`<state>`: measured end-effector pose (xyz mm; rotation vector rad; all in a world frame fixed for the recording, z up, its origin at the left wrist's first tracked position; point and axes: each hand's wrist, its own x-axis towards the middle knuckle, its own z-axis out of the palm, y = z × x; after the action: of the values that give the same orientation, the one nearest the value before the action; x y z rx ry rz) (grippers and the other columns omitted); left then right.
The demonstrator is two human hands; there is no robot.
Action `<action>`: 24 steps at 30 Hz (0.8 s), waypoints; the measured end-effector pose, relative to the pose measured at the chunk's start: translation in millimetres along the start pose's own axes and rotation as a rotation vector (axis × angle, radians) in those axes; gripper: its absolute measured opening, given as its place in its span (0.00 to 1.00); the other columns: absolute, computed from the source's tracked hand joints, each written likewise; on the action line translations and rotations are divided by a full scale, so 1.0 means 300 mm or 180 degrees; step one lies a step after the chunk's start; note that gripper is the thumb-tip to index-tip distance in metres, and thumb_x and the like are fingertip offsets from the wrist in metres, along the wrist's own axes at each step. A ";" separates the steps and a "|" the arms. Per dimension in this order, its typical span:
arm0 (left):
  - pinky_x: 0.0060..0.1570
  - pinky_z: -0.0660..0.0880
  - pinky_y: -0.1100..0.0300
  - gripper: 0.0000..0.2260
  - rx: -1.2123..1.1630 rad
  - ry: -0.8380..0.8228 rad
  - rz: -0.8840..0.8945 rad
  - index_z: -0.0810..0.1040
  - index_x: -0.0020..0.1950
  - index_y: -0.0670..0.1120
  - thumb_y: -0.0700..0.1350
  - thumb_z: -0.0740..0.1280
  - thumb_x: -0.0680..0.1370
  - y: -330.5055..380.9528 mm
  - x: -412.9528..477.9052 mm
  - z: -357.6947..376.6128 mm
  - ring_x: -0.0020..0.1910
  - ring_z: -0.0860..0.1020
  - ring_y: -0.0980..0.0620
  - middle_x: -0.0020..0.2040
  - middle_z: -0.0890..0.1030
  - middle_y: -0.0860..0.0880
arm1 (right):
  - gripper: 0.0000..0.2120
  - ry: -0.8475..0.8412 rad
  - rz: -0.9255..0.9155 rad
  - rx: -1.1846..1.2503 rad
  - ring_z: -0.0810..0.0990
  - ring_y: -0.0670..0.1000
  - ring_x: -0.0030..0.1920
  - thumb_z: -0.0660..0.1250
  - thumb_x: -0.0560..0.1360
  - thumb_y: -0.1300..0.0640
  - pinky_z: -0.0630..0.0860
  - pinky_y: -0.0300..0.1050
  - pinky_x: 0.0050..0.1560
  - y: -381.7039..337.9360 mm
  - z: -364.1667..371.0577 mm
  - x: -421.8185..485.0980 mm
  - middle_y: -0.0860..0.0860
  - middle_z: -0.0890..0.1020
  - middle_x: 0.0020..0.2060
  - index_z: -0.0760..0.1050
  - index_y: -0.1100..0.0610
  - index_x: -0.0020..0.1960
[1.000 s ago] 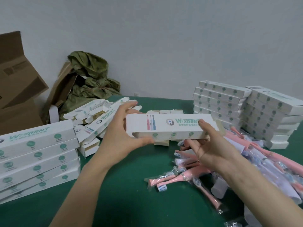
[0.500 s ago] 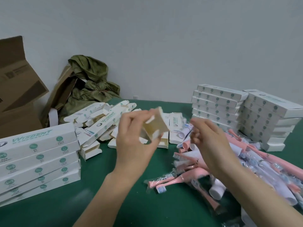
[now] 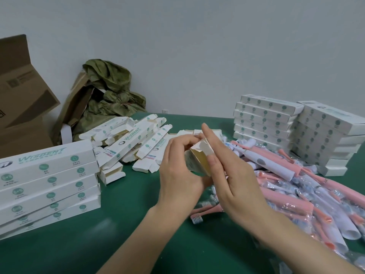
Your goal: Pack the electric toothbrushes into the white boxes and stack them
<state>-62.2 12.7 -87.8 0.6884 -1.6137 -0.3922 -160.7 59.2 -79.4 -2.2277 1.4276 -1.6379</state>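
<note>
White box point(image 3: 199, 161), broadside a second ago, now end-on above mid-counter point(image 3: 138, 244) — left hand point(image 3: 177, 175) curled round body, right hand point(image 3: 233, 186) flat-fingered, pressing end flap. Likely closing one end before loading — toothbrushes point(image 3: 296, 194) heaped along right edge.

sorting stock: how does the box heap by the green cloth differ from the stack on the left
The stack is neat, flat layers; the heap lies jumbled at mixed angles. The stack's boxes look closed; the heap's have open end flaps. Both are white boxes with green print.
</note>
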 end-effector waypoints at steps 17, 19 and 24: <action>0.54 0.65 0.75 0.24 0.0353 -0.0106 0.0897 0.69 0.59 0.52 0.45 0.73 0.66 -0.066 -0.011 0.009 0.51 0.68 0.59 0.52 0.70 0.52 | 0.22 -0.0021 -0.0249 -0.0371 0.68 0.22 0.45 0.51 0.80 0.54 0.62 0.19 0.47 0.043 -0.060 0.021 0.45 0.77 0.40 0.64 0.60 0.72; 0.54 0.65 0.75 0.23 0.0389 -0.0129 0.0809 0.71 0.55 0.53 0.42 0.74 0.65 -0.063 -0.010 0.020 0.50 0.68 0.59 0.51 0.66 0.54 | 0.22 0.0030 -0.0236 -0.0212 0.71 0.26 0.45 0.51 0.79 0.53 0.64 0.21 0.46 0.046 -0.057 0.022 0.33 0.72 0.38 0.65 0.57 0.71; 0.56 0.63 0.74 0.18 0.0380 -0.0262 0.0767 0.70 0.56 0.53 0.48 0.69 0.68 -0.060 -0.003 0.007 0.55 0.67 0.61 0.54 0.68 0.54 | 0.19 0.0098 0.0420 0.1017 0.73 0.37 0.59 0.55 0.78 0.47 0.69 0.35 0.62 0.033 -0.047 0.020 0.37 0.77 0.58 0.67 0.44 0.69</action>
<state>-60.5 -0.9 -99.9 0.5641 -1.7858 -0.1507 -177.8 56.0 -73.9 -1.9028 1.1892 -1.7216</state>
